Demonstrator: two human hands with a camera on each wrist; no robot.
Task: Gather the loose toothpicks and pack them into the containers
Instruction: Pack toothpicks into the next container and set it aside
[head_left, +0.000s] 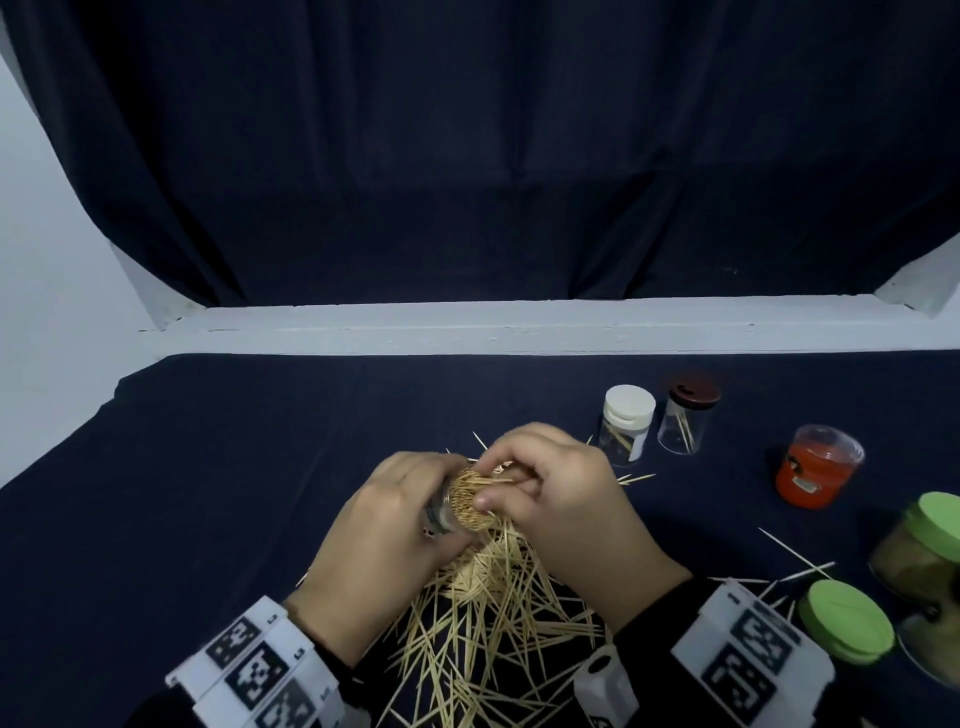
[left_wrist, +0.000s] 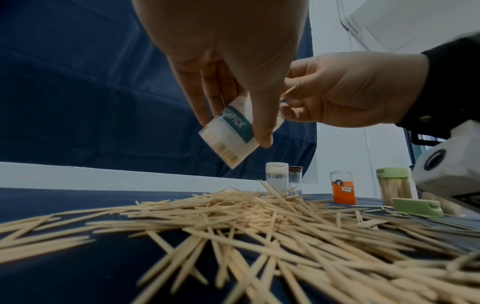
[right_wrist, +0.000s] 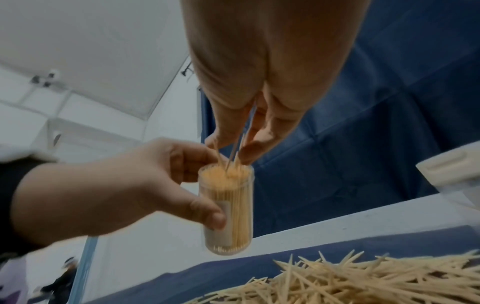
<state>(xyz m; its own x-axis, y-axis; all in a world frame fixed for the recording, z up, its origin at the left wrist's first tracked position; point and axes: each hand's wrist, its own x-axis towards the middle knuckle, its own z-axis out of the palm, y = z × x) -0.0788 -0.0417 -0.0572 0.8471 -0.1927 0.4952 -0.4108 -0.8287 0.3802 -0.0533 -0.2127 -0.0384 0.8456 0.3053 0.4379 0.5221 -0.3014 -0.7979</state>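
Two hands meet over the middle of the table here. The left hand (head_left: 384, 514) has its thumb and fingers wrapped round a clear container (right_wrist: 228, 207) that's packed nearly full of upright toothpicks, held up off the table and tipped toward the right hand. The right hand (head_left: 561, 499) pinches a few toothpicks (right_wrist: 233, 158) between thumb and fingertips, their ends poking right into the container's open mouth among the packed ones. You can read part of a teal label on the container in the left wrist view.

Straight below the hands sits a big messy pile of loose toothpicks (head_left: 493, 618) on the dark blue cloth (head_left: 208, 467), spreading back toward the person's wrists. A few strays (head_left: 795, 556) lie off to the right.

Further right and back there's a white-capped jar (head_left: 626, 422) just beside a dark-red-capped jar (head_left: 688, 413), both with only a few sticks inside. Then an orange jar (head_left: 815, 473), and at the right edge a green-lidded jar (head_left: 924, 551) full of sticks with a loose green lid (head_left: 847, 621) near it.
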